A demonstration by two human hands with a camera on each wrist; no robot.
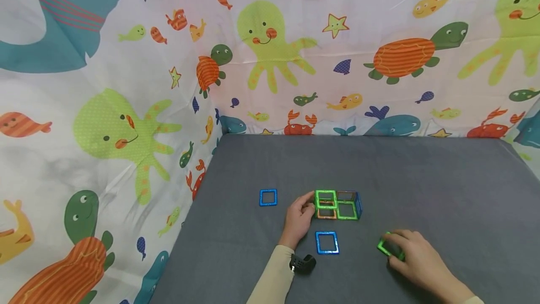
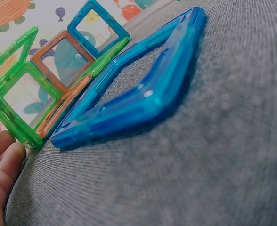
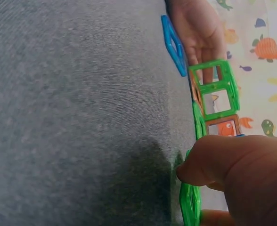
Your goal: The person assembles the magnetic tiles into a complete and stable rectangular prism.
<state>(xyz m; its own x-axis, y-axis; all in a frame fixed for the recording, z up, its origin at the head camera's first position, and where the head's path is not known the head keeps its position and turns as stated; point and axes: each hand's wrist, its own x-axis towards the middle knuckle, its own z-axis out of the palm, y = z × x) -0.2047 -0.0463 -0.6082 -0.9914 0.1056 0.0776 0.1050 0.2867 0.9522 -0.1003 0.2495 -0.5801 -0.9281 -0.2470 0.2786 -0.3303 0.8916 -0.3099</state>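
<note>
A small structure of square magnetic tiles (image 1: 336, 207) stands on the grey surface, with green and orange frames and an upright blue tile (image 1: 358, 205) at its right end. My left hand (image 1: 297, 217) rests its fingers against the structure's left green side, and these look fairly straight in the right wrist view. Off to the right and nearer, my right hand (image 1: 417, 254) pinches a loose green magnetic tile (image 1: 381, 247) between thumb and fingers, low over the surface. Part of that tile is hidden under the fingers. A flat blue tile (image 2: 150, 101) lies just in front of the structure.
Another blue tile (image 1: 268, 204) lies flat to the left of the left hand. A dark wrist device (image 1: 303, 264) sits on the left sleeve. Sea-animal printed cloth (image 1: 287, 107) hangs behind and along the left of the grey surface (image 1: 443, 182).
</note>
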